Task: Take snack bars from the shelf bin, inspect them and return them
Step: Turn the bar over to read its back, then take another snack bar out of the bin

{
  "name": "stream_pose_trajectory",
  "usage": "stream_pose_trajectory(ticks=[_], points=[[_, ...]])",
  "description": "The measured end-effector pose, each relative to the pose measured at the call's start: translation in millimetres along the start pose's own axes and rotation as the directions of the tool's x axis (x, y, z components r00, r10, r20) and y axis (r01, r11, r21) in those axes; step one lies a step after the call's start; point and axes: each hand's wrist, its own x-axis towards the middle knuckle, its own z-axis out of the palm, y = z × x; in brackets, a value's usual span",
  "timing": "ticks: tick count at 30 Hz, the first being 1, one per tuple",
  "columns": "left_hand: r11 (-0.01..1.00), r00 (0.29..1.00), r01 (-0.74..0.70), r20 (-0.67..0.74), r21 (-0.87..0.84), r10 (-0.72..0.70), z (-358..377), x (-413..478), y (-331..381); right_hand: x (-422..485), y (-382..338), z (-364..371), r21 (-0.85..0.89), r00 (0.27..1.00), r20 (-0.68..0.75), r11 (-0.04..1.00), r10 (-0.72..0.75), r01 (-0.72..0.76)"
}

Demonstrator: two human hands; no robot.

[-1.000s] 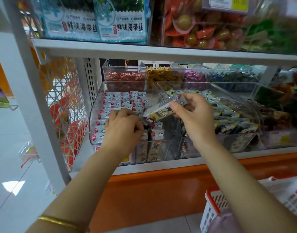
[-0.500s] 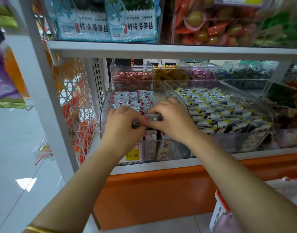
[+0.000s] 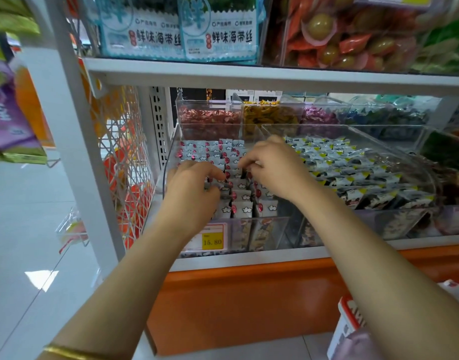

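Note:
A clear shelf bin [image 3: 271, 222] holds rows of silver snack bars [image 3: 242, 196] printed with red dots and white clouds. Both my hands are down inside it. My left hand [image 3: 194, 189] has its fingers curled over the left rows and grips a grey bar end under the fingertips. My right hand [image 3: 274, 170] is just to the right of it. Its fingertips and thumb pinch the top of a bar in the middle row. My hands hide most of the gripped bars.
A second clear bin [image 3: 394, 216] of black-and-yellow snack packs sits to the right. Smaller candy bins [image 3: 210, 110] stand behind, and the upper shelf [image 3: 249, 74] hangs close overhead. A yellow price tag [image 3: 212, 241] marks the bin front. A red-and-white basket [image 3: 345, 326] is at lower right.
A second ago my right hand held a bar up above the bin. Both hands then brought it down, and now they are apart, lower among the rows.

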Motion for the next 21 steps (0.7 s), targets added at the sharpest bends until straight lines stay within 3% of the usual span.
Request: stream_pose_trajectory(ticks=[4, 7, 13, 16, 19, 21], points=[[0.999, 1.0, 0.002, -0.008, -0.036, -0.002, 0.6, 2.0, 1.7, 6.7, -4.0, 11.5, -0.185, 0.997, 0.068, 0.981, -0.047, 0.058], [0.997, 1.0, 0.011, -0.021, -0.071, -0.012, 0.6, 1.6, 2.8, 7.2, -7.1, 18.6, -0.207, 0.997, 0.054, 0.976, -0.057, 0.067], [0.987, 0.997, 0.017, -0.073, -0.162, -0.029, -1.5, 1.5, 4.2, 1.5, -3.0, 2.0, 0.156, 0.99, -0.137, 0.988, 0.024, -0.002], [0.98, 0.994, 0.01, -0.105, -0.198, -0.032, -0.4, 1.7, 5.0, -9.7, -3.6, -12.4, 0.255, 0.957, -0.276, 0.967, 0.091, -0.018], [0.966, 0.996, 0.032, -0.071, -0.258, -0.052, 1.1, 0.4, 6.1, -24.4, -3.7, -24.2, 0.399, 0.907, -0.386, 0.917, 0.168, 0.0], [0.958, 0.997, 0.044, -0.047, -0.284, -0.059, 2.1, -1.3, 7.1, -33.0, -2.9, -28.8, 0.521, 0.889, -0.388, 0.854, 0.245, -0.008]])
